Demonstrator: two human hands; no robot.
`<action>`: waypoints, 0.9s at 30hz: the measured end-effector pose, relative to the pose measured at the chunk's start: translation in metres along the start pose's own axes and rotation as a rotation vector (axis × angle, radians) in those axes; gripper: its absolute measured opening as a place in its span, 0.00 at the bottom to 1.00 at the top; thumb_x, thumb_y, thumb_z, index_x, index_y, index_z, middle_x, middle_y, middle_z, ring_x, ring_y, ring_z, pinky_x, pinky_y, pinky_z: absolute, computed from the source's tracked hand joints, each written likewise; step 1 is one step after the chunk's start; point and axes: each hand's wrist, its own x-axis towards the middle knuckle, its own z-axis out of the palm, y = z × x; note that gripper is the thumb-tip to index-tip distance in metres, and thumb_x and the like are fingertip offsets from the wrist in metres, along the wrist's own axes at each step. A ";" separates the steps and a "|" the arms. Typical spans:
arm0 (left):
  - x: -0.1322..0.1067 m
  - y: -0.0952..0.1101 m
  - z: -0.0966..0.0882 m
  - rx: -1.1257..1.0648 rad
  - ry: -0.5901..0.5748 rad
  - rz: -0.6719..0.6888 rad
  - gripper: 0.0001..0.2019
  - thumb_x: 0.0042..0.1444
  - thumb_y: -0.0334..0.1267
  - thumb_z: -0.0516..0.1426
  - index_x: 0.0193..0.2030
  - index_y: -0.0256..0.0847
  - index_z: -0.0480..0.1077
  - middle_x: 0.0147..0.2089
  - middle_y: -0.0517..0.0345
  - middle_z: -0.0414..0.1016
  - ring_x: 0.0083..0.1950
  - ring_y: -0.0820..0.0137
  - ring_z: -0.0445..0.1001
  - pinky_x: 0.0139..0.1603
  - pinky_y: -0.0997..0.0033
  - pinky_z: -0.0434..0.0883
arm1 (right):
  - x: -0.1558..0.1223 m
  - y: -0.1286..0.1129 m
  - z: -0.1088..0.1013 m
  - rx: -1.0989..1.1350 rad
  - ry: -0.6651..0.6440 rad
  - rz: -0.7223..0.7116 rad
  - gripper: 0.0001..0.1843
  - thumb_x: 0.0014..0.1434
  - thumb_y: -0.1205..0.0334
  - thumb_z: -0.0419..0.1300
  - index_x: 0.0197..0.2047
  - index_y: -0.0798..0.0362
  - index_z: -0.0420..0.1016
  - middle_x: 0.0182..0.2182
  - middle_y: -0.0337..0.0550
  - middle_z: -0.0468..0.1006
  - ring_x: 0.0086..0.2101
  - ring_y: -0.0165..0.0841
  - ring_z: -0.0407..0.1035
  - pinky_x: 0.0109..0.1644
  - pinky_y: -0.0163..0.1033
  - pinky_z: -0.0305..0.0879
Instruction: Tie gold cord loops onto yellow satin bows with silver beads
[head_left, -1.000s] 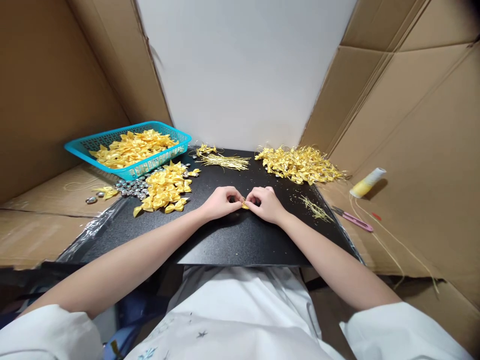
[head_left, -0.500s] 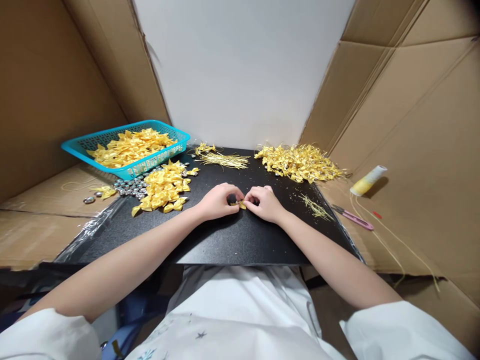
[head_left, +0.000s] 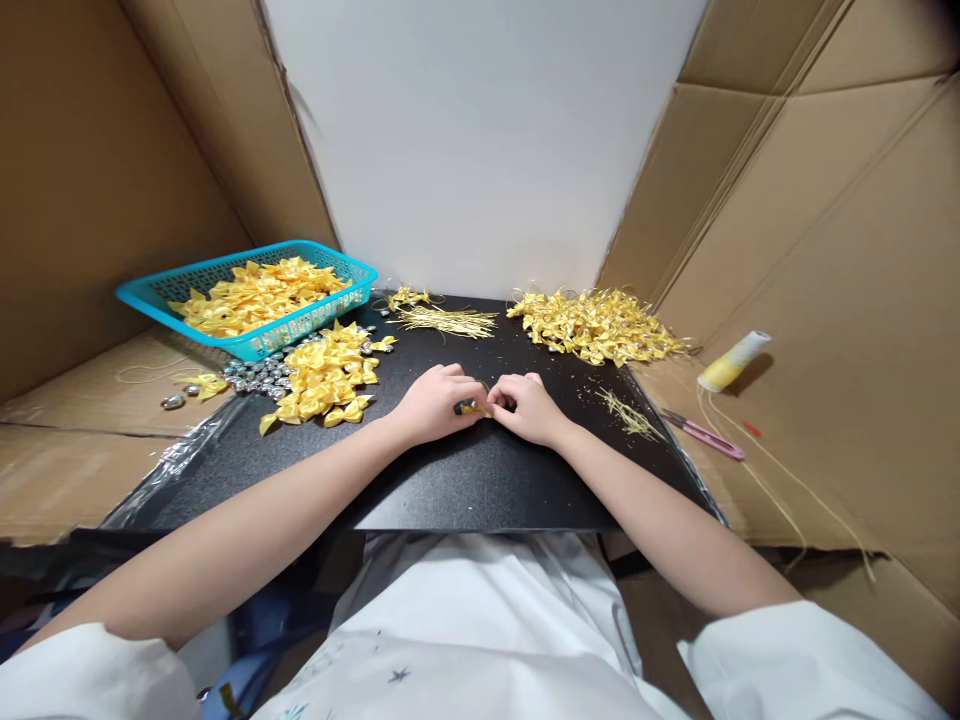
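Note:
My left hand [head_left: 433, 402] and my right hand [head_left: 526, 408] meet over the middle of a black board [head_left: 450, 485]. Both pinch a small yellow ribbon bow [head_left: 472, 408] between their fingertips; a small dark piece shows beside it at my left fingertips. A loose pile of yellow bows [head_left: 324, 373] lies to the left of my left hand. Small silver beads [head_left: 259, 375] lie beside that pile. A pile of bows with gold threads [head_left: 596, 326] sits at the back right of the board.
A teal basket [head_left: 142, 292] full of yellow bows stands at the back left. Gold thread strands [head_left: 446, 320] lie at the back centre, thread scraps [head_left: 630, 415] on the right. Pink snips [head_left: 705, 436] and a yellow thread spool [head_left: 731, 362] rest on the cardboard at right. Cardboard walls enclose both sides.
Both hands stay together on the bow. The fingers shift slightly as they work it, and the view drifts a little.

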 end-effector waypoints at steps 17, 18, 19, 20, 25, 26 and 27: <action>0.001 -0.005 0.002 -0.334 0.006 -0.177 0.10 0.58 0.43 0.56 0.32 0.39 0.72 0.33 0.57 0.76 0.36 0.70 0.68 0.38 0.72 0.63 | -0.001 0.001 -0.001 0.012 -0.005 0.002 0.06 0.58 0.64 0.61 0.29 0.53 0.73 0.27 0.36 0.74 0.30 0.29 0.65 0.44 0.40 0.49; 0.000 -0.006 0.002 -0.362 0.009 -0.210 0.10 0.57 0.43 0.56 0.32 0.39 0.72 0.33 0.58 0.76 0.35 0.70 0.69 0.37 0.72 0.63 | -0.001 0.001 -0.001 0.011 0.000 0.000 0.06 0.58 0.64 0.61 0.29 0.53 0.73 0.27 0.36 0.74 0.30 0.29 0.65 0.44 0.40 0.49; 0.000 -0.006 0.003 -0.385 0.014 -0.238 0.10 0.57 0.43 0.57 0.31 0.39 0.72 0.32 0.59 0.76 0.34 0.71 0.68 0.36 0.73 0.63 | -0.001 0.000 -0.001 0.011 0.005 -0.004 0.05 0.58 0.64 0.61 0.30 0.53 0.73 0.28 0.36 0.74 0.30 0.29 0.65 0.44 0.40 0.49; 0.000 -0.006 0.003 -0.402 0.019 -0.261 0.10 0.56 0.43 0.57 0.31 0.39 0.72 0.32 0.59 0.76 0.33 0.71 0.68 0.35 0.73 0.62 | -0.001 0.000 -0.001 0.011 0.012 -0.009 0.05 0.58 0.65 0.61 0.30 0.53 0.73 0.28 0.36 0.74 0.30 0.29 0.65 0.44 0.40 0.49; 0.000 -0.007 0.004 -0.479 0.022 -0.326 0.08 0.52 0.41 0.59 0.28 0.37 0.73 0.28 0.61 0.76 0.28 0.74 0.65 0.31 0.75 0.59 | -0.002 0.000 -0.001 0.010 0.027 -0.024 0.04 0.57 0.66 0.62 0.30 0.54 0.73 0.27 0.35 0.73 0.31 0.29 0.66 0.44 0.40 0.49; 0.000 -0.007 0.005 -0.494 0.021 -0.331 0.08 0.52 0.40 0.60 0.28 0.37 0.73 0.28 0.61 0.75 0.27 0.75 0.64 0.30 0.75 0.59 | -0.002 0.000 -0.001 0.008 0.027 -0.026 0.04 0.57 0.66 0.62 0.30 0.54 0.73 0.28 0.35 0.73 0.31 0.29 0.66 0.44 0.40 0.49; 0.000 -0.007 0.005 -0.508 0.025 -0.335 0.08 0.51 0.39 0.60 0.28 0.37 0.73 0.27 0.61 0.75 0.27 0.76 0.63 0.29 0.75 0.58 | -0.002 0.000 -0.001 0.004 0.027 -0.029 0.04 0.57 0.66 0.62 0.30 0.54 0.73 0.28 0.35 0.73 0.31 0.29 0.65 0.44 0.40 0.49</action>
